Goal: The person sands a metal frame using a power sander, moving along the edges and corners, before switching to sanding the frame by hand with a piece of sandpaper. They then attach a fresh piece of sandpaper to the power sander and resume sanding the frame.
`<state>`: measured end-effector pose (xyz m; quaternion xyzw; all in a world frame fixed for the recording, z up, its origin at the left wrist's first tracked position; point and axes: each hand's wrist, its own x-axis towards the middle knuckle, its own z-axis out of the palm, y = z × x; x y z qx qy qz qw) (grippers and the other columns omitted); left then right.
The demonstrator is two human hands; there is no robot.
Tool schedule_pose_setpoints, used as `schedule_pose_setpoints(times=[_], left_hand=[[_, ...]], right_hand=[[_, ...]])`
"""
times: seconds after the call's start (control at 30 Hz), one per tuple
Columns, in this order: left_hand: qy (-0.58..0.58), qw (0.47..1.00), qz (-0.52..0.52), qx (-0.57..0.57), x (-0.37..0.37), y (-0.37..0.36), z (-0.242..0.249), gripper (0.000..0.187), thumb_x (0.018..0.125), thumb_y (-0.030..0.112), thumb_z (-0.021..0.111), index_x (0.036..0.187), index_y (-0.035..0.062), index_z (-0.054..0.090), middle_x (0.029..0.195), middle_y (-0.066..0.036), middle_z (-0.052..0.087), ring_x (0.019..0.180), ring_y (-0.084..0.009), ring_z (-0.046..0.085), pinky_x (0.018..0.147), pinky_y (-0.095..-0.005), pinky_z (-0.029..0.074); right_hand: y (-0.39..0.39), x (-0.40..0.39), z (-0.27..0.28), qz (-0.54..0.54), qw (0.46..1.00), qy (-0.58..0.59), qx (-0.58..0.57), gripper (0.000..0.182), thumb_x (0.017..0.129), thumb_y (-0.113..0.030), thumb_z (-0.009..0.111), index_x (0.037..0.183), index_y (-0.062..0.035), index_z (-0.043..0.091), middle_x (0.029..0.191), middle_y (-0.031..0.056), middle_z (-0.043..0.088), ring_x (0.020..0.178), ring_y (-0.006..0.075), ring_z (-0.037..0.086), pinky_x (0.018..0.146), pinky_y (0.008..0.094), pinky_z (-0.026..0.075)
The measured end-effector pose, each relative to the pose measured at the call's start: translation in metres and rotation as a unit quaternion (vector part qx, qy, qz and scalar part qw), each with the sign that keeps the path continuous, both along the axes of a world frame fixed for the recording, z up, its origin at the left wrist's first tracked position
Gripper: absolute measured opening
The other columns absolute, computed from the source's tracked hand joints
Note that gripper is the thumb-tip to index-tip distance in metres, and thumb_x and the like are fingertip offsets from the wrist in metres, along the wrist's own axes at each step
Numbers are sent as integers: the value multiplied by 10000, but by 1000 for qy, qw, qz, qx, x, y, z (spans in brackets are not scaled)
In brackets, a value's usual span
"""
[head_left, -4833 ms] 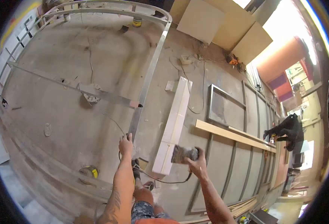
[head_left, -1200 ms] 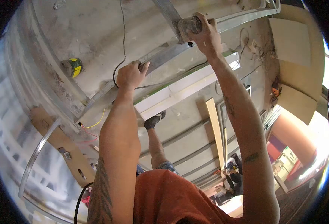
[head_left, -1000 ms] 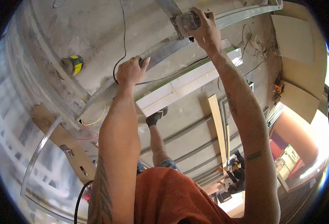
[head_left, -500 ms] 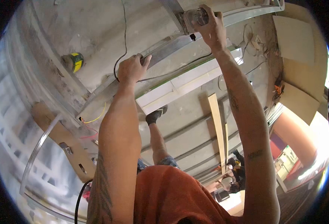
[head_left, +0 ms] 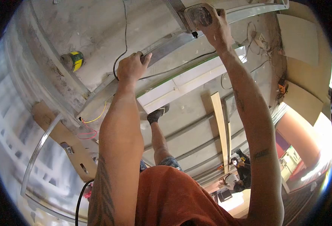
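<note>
left hand [head_left: 132,67], upper centre: fingers curled over one rail [head_left: 169,49], apparently bracing it. right hand [head_left: 218,32], top centre: fingers wrapped round one tool [head_left: 196,17], seemingly to guide it where one crossbar [head_left: 176,13] meets the rail. farther: one white block [head_left: 181,84], centre; one can [head_left: 76,61], upper left; one other person [head_left: 243,170], lower right.

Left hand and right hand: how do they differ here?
The left hand grips the metal bar, while the right hand grasps a boxy tool. The left hand sits lower in the picture; the right hand is higher, close to the top edge. Both are bare.
</note>
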<state>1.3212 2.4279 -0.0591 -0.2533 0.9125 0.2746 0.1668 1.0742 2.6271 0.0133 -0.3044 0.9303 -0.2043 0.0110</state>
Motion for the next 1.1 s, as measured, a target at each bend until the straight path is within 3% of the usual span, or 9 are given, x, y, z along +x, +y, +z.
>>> schedule_pose_setpoints(times=[0.33,0.4,0.53,0.63,0.73,0.83,1.1], left_hand=[[-9,1000,-13,-15,2,0,-3,639,1019,628,464,992,51,736,950,-171,761,888,-375,738,819,-490,582],[-6,1000,-16,-10,1,0,-1,636,1020,626,464,1002,52,737,955,-171,763,890,-375,739,820,-492,582],[-8,1000,-24,-9,2,-2,0,630,1023,621,462,1012,55,737,964,-173,765,895,-379,741,817,-500,583],[-3,1000,-15,-25,2,-1,-5,627,1022,620,463,989,57,735,954,-174,763,887,-383,743,809,-504,586],[-16,1000,-15,-4,2,-2,-5,628,1019,624,464,987,58,732,951,-177,760,887,-389,743,813,-508,587],[-26,1000,-16,-6,1,-2,-2,630,1016,628,465,999,57,731,958,-179,758,890,-393,741,820,-507,588],[-30,1000,-10,1,0,-2,0,638,1016,636,457,1001,57,727,972,-184,758,897,-398,739,827,-511,585]], right_hand=[[-3,-5,0,-34,999,-11,23,711,749,-305,885,1390,-341,580,1286,168,557,1106,427,671,896,503,602],[-1,4,3,33,999,-5,21,701,759,-325,880,1391,-348,576,1308,167,559,1098,428,678,896,496,603],[5,-4,-7,61,998,13,-19,672,781,-346,866,1388,-345,577,1312,166,563,1091,429,680,900,499,602],[5,-16,-4,-1,1000,-19,6,676,782,-342,866,1391,-347,571,1307,159,565,1107,428,673,897,497,606],[4,-15,-4,-23,998,-19,47,670,781,-333,870,1385,-338,581,1300,158,568,1123,419,666,882,497,607],[6,-6,-7,59,997,33,28,693,811,-353,875,1422,-269,559,1262,146,570,1127,369,661,922,472,597],[4,-14,-4,-2,1000,17,19,662,796,-387,864,1392,-317,584,1272,160,569,1102,418,672,861,504,607]])
